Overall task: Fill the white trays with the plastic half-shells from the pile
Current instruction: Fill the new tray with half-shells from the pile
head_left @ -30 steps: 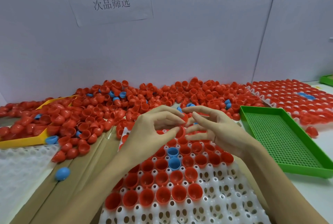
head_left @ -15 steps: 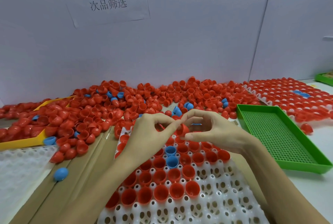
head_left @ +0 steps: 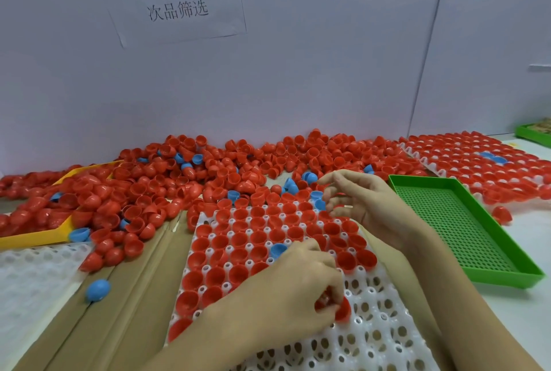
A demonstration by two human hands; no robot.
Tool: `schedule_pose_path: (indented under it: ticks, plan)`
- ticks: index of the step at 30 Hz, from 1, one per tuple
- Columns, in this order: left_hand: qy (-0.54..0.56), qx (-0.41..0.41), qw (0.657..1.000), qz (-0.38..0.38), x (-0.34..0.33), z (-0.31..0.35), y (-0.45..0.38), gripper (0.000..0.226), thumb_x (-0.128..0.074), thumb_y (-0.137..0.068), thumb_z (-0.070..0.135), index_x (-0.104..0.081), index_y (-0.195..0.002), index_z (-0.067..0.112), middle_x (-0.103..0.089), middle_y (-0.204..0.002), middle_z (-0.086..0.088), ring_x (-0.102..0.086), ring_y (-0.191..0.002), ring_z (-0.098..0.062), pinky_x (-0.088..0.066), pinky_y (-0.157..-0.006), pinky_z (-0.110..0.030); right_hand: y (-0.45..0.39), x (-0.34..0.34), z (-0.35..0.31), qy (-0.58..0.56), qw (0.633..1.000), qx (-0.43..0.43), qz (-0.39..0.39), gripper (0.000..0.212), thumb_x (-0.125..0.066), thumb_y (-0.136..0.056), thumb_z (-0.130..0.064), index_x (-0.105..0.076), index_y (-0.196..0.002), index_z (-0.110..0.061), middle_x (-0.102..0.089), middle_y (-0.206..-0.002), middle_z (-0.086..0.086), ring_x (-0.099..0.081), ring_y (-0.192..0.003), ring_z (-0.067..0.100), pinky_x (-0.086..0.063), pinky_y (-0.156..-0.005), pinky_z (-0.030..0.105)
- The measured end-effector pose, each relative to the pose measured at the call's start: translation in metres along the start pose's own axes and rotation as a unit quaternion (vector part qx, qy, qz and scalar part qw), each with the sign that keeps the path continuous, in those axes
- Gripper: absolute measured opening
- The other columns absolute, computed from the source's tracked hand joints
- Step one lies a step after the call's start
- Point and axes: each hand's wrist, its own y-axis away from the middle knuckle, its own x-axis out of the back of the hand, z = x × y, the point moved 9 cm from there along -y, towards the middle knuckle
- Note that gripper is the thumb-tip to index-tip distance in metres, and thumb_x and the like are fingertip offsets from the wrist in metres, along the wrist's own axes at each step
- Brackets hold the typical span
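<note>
Two hands over the tray [head_left: 384,338]: left hand [head_left: 298,287] clenches its grip on a red shell [head_left: 343,309] at a socket; right hand [head_left: 363,203] hovers released near the pile [head_left: 208,180].

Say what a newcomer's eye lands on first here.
The big pile of red half-shells sprawls along the back wall, dotted with a few blue ones. In front, the white tray is filled with red shells across its far rows, where the left hand pinches a red half-shell at the edge of the filled part. A bright green tray sits to the right.
</note>
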Motion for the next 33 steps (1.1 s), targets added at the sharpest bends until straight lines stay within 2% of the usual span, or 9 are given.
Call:
schedule_pose_path:
  ticks: [4,9,13,16,19,23,27,30,33]
  plan:
    - [-0.057,-0.052,0.997,-0.022,-0.004,0.009,0.002,0.018,-0.051,-0.103,0.026,-0.066,-0.097,0.017,-0.055,-0.105,0.008,-0.041,-0.097,-0.007,-0.042,-0.093,-0.031,-0.001,-0.005,0.006,0.014,1.000,-0.008,-0.008,0.035,-0.060,-0.102,-0.029,-0.072,-0.118,0.000,-0.069,-0.093,0.012,-0.068,-0.081,0.020,-0.060,-0.074,0.027]
    - [-0.110,-0.065,0.991,-0.032,-0.007,0.016,0.003,0.034,-0.042,-0.108,0.041,-0.065,-0.095,0.018,-0.045,-0.112,0.007,-0.032,-0.096,-0.005,-0.035,-0.088,-0.023,-0.002,-0.007,0.008,0.017,1.000,-0.016,-0.005,0.035,-0.062,-0.100,-0.032,-0.074,-0.117,-0.003,-0.069,-0.094,0.014,-0.068,-0.081,0.021,-0.060,-0.073,0.027]
    - [-0.007,-0.049,0.998,-0.032,0.004,0.010,0.002,0.035,-0.051,-0.105,0.049,-0.072,-0.093,0.023,-0.048,-0.113,0.015,-0.044,-0.101,-0.002,-0.040,-0.091,-0.019,-0.002,-0.007,0.007,0.007,1.000,-0.015,0.001,0.035,-0.060,-0.102,-0.030,-0.074,-0.115,-0.001,-0.068,-0.092,0.014,-0.067,-0.079,0.020,-0.060,-0.072,0.027]
    - [0.088,0.014,0.995,0.046,0.035,-0.025,-0.008,0.031,-0.057,-0.102,0.050,-0.074,-0.091,0.027,-0.059,-0.104,0.019,-0.060,-0.101,-0.007,-0.048,-0.088,-0.019,-0.002,-0.003,0.006,-0.018,1.000,-0.007,0.021,0.035,-0.061,-0.101,-0.031,-0.075,-0.111,-0.001,-0.068,-0.088,0.012,-0.067,-0.074,0.017,-0.059,-0.069,0.026]
    - [0.038,0.131,0.979,0.149,0.071,-0.094,-0.017,0.010,-0.066,-0.099,0.033,-0.074,-0.096,0.028,-0.067,-0.093,0.017,-0.063,-0.087,-0.002,-0.045,-0.074,-0.014,-0.003,0.005,0.005,-0.029,0.998,-0.002,0.050,0.035,-0.060,-0.103,-0.033,-0.076,-0.108,-0.003,-0.069,-0.084,0.009,-0.066,-0.072,0.015,-0.059,-0.067,0.024]
    - [0.038,0.265,0.949,0.168,0.082,-0.180,-0.014,0.008,-0.070,-0.095,0.022,-0.073,-0.095,0.030,-0.072,-0.095,0.016,-0.065,-0.087,0.001,-0.047,-0.076,-0.012,-0.005,0.012,0.008,-0.032,0.996,-0.005,0.077,0.036,-0.060,-0.103,-0.035,-0.078,-0.106,-0.004,-0.069,-0.082,0.007,-0.066,-0.070,0.015,-0.059,-0.065,0.023]
    - [0.075,0.273,0.949,0.141,0.067,-0.200,-0.014,0.004,-0.079,-0.088,0.036,-0.076,-0.091,0.035,-0.074,-0.090,0.019,-0.067,-0.087,0.004,-0.050,-0.073,-0.010,-0.006,0.013,0.010,-0.036,0.996,-0.007,0.081,0.036,-0.060,-0.104,-0.034,-0.077,-0.105,-0.004,-0.069,-0.082,0.008,-0.066,-0.070,0.015,-0.058,-0.065,0.023]
    - [0.032,0.253,0.954,0.157,0.062,-0.198,-0.013,0.014,-0.083,-0.085,0.023,-0.075,-0.091,0.032,-0.074,-0.092,0.016,-0.067,-0.085,0.000,-0.054,-0.078,-0.015,-0.006,0.015,0.010,-0.030,0.996,-0.008,0.084,0.036,-0.059,-0.104,-0.034,-0.077,-0.106,-0.004,-0.069,-0.082,0.008,-0.066,-0.071,0.015,-0.058,-0.066,0.023]
    - [0.016,0.237,0.952,0.192,0.063,-0.192,-0.011,0.015,-0.080,-0.087,0.015,-0.077,-0.094,0.028,-0.074,-0.093,0.014,-0.067,-0.087,-0.001,-0.050,-0.078,-0.009,-0.006,0.014,0.011,-0.025,0.996,-0.010,0.084,0.035,-0.059,-0.105,-0.034,-0.078,-0.106,-0.005,-0.070,-0.083,0.008,-0.066,-0.071,0.015,-0.059,-0.066,0.023]
